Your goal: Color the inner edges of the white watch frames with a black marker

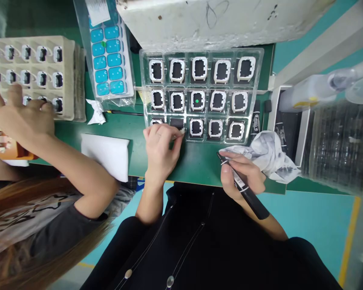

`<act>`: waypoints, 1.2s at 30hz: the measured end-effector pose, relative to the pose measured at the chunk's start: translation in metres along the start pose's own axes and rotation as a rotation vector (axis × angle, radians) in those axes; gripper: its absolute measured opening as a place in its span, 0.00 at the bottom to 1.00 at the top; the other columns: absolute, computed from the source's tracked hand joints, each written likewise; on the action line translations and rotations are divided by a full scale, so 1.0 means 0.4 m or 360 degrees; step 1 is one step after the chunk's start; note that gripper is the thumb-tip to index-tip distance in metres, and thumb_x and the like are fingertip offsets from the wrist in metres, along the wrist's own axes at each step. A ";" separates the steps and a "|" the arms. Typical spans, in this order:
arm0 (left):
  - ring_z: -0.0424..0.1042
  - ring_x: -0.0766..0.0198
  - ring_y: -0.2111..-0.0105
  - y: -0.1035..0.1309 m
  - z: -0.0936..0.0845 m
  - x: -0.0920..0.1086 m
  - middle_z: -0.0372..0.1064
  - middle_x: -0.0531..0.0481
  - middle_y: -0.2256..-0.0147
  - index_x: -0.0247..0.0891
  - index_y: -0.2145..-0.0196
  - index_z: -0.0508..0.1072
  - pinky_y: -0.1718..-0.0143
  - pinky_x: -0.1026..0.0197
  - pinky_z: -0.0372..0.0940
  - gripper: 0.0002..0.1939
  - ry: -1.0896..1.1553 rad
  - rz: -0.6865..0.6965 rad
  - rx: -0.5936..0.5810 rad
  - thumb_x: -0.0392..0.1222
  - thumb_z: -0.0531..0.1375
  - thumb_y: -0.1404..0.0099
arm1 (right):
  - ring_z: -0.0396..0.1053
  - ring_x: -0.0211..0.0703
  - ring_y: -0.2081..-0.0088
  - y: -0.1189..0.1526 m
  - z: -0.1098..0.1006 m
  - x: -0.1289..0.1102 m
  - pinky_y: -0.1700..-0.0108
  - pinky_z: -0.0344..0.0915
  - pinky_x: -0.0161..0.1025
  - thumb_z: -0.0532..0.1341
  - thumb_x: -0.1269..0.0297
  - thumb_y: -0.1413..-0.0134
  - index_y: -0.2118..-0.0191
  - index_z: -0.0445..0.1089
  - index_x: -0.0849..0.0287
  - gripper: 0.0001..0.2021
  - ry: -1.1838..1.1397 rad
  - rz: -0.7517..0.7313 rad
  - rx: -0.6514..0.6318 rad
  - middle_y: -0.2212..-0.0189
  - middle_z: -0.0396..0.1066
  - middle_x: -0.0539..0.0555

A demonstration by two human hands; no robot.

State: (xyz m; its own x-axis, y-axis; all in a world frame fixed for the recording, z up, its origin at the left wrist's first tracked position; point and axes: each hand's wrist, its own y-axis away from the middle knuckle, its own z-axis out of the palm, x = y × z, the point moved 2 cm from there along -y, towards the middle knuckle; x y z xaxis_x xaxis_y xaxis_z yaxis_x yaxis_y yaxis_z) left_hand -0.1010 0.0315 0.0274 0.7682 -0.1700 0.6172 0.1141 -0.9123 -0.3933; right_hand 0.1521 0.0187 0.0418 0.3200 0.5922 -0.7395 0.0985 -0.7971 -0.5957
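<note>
My left hand (162, 150) is at the front row of a clear plastic tray (254, 90), thumb and fingers pinched on a white piece (182, 131). Only a bit of that piece shows; the fingers hide the rest. Just beyond them is a tray pocket without a white frame. Square white frames, such as the one near my hand (196, 127), sit in the other pockets, and one in the middle row bears a green dot. In my right hand (243, 175) is a black marker (254, 201), uncapped, its tip pointing up and left, off the tray.
A crumpled white cloth (270, 155) lies beside my right hand. Another marker (255, 122) rests right of the tray. Farther left are a bag of blue stickers (109, 60), a thin brush (125, 113) and a folded white sheet (107, 155). A co-worker's arm (69, 165) reaches over beige trays (68, 76).
</note>
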 end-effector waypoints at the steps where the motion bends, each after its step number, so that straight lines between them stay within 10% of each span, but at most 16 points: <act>1: 0.79 0.51 0.54 0.008 -0.010 0.016 0.80 0.50 0.60 0.46 0.57 0.76 0.42 0.43 0.71 0.06 0.0092 0.0054 0.0035 0.37 0.68 0.21 | 0.91 0.54 0.61 -0.001 -0.001 0.000 0.56 0.95 0.56 0.72 0.75 0.34 0.49 0.73 0.51 0.15 -0.0017 -0.0002 -0.0004 0.66 0.81 0.47; 7: 0.85 0.55 0.56 0.073 -0.055 0.099 0.83 0.47 0.54 0.47 0.47 0.81 0.56 0.53 0.81 0.08 0.0614 -0.0099 -0.0220 0.39 0.71 0.21 | 0.90 0.55 0.63 0.006 0.007 0.011 0.62 0.94 0.55 0.72 0.71 0.33 0.50 0.75 0.51 0.11 0.0010 -0.0035 0.0102 0.66 0.82 0.48; 17: 0.88 0.57 0.59 0.129 0.057 0.141 0.88 0.49 0.57 0.46 0.50 0.71 0.59 0.58 0.80 0.28 0.1208 -0.0850 -0.0334 0.49 0.84 0.35 | 0.90 0.56 0.62 0.009 0.003 0.016 0.63 0.93 0.52 0.73 0.71 0.35 0.50 0.75 0.52 0.12 -0.0009 -0.0081 0.0099 0.66 0.83 0.49; 24: 0.72 0.65 0.72 0.091 0.061 0.140 0.77 0.55 0.69 0.43 0.60 0.81 0.71 0.61 0.68 0.16 0.0977 -0.0665 -0.0452 0.54 0.78 0.27 | 0.86 0.50 0.69 -0.002 -0.012 0.007 0.63 0.93 0.54 0.71 0.74 0.35 0.49 0.74 0.54 0.13 -0.0090 -0.0126 0.0086 0.66 0.81 0.48; 30: 0.76 0.64 0.75 0.109 0.082 0.136 0.79 0.56 0.67 0.51 0.31 0.77 0.72 0.61 0.73 0.26 0.1143 -0.0735 -0.0549 0.52 0.74 0.21 | 0.90 0.57 0.62 0.005 -0.002 0.009 0.58 0.94 0.58 0.72 0.73 0.34 0.49 0.75 0.52 0.13 -0.0110 -0.0036 0.0054 0.65 0.84 0.50; 36: 0.83 0.64 0.73 0.119 0.108 0.147 0.83 0.54 0.63 0.49 0.32 0.78 0.69 0.62 0.82 0.23 0.1403 -0.0813 -0.0579 0.54 0.71 0.19 | 0.92 0.60 0.54 0.012 0.008 0.012 0.54 0.93 0.53 0.73 0.71 0.31 0.51 0.78 0.53 0.09 -0.0168 0.0259 0.0013 0.57 0.90 0.55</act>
State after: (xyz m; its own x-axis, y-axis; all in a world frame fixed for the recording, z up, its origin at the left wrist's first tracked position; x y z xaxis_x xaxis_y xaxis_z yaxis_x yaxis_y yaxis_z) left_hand -0.0231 -0.0059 0.0155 -0.0576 0.1862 0.9808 -0.0130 -0.9825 0.1858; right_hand 0.1510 0.0179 0.0343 0.2305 0.4649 -0.8548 0.0456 -0.8827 -0.4678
